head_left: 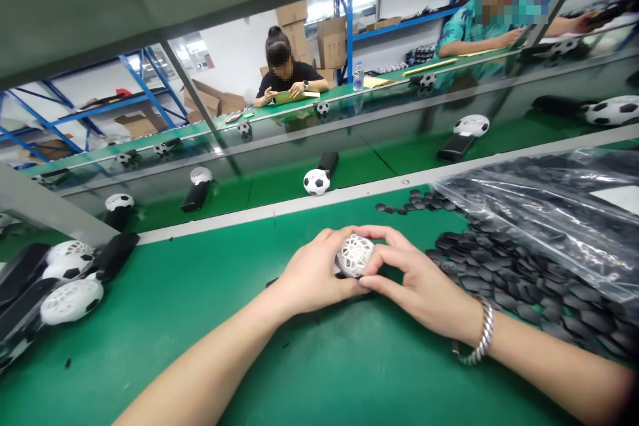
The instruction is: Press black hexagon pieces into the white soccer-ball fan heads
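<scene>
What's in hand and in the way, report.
Left hand, right hand: both on white latticed ball. Black pieces piled to the right. Nothing seen blocking.

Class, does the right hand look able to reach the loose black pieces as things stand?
Probably yes: many black pieces lie uncovered near the right hand, though it helps hold the white lattice ball.

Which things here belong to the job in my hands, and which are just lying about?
Likely the job:
white openwork ball, between left hand and right hand
loose black pieces
football-patterned pieces at left

Likely just lying about:
plastic bottle
cardboard boxes
</scene>
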### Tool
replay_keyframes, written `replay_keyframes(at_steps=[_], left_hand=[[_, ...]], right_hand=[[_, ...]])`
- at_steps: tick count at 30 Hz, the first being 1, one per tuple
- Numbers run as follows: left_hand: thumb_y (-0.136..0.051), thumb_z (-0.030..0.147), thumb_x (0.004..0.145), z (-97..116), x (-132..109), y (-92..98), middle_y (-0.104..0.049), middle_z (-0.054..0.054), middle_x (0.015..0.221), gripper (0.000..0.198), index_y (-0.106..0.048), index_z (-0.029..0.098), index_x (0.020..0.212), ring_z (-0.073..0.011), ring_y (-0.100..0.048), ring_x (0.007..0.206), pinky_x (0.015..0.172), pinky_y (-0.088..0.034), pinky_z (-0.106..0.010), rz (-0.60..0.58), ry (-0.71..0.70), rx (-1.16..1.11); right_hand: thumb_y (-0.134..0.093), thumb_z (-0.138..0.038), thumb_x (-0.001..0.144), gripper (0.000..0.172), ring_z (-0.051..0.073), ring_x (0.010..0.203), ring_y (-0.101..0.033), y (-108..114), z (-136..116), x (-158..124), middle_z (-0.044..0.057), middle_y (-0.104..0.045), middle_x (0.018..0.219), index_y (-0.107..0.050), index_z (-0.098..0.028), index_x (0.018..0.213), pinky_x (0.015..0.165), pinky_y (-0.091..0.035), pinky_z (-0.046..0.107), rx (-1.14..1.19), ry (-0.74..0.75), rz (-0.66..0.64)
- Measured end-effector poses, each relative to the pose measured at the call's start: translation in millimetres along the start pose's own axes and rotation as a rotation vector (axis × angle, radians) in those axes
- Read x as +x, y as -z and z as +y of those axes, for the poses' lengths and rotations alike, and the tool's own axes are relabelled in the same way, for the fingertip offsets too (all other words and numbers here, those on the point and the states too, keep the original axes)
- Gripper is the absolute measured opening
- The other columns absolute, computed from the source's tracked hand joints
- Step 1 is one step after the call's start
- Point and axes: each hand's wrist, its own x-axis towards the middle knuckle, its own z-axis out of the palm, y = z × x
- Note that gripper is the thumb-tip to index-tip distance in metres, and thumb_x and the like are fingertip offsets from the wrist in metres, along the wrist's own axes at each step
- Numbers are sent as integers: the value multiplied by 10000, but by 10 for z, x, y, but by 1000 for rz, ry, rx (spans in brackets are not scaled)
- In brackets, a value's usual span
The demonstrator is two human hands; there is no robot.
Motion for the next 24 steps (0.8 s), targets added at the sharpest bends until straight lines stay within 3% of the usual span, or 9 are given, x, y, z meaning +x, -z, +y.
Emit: replay_keyframes(at_steps=[6,12,16,20,24], left_hand=[[-685,395,650,-7,3,-5,-563,-30,1145,668,-437,283,1261,-220,-541,1009,894,-434,-369,35,-10,-42],[-697,324,646,-49,38,-19,-551,-23,1208,641,-459,279,1240,-223,-540,1052,899,-438,-360,37,48,-158],[-710,314,627,-65,60,-39,-584,-33,1133,638,-480,277,1221,-218,-585,952,836,-469,-360,34,93,-190],[-699,360,640,-74,41,-58,-585,-42,1133,648,-467,263,1238,-228,-573,981,856,-460,-370,56,84,-167],[-711,384,622,-61,13,-66,-568,-44,1153,691,-454,263,1252,-238,-552,1016,882,-450,-378,79,56,-119]], right_hand=[[-566,-199,768,100,219,1149,-438,-59,12,-3,60,-471,1206,-468,-214,781,933,-399,396,0,-10,91],[-579,-183,741,379,184,1024,-528,-72,6,37,69,-525,1132,-406,-212,1077,835,-476,344,137,-111,63],[-598,-207,724,388,202,1012,-525,-59,-3,54,69,-544,1096,-432,-206,1074,783,-483,343,76,-125,61],[-612,-239,718,395,210,993,-531,-39,10,74,74,-540,1093,-444,-207,1074,719,-494,335,38,-119,56],[-611,-246,727,420,213,1010,-530,-34,37,71,78,-516,1134,-440,-225,1110,750,-511,347,0,-79,41]])
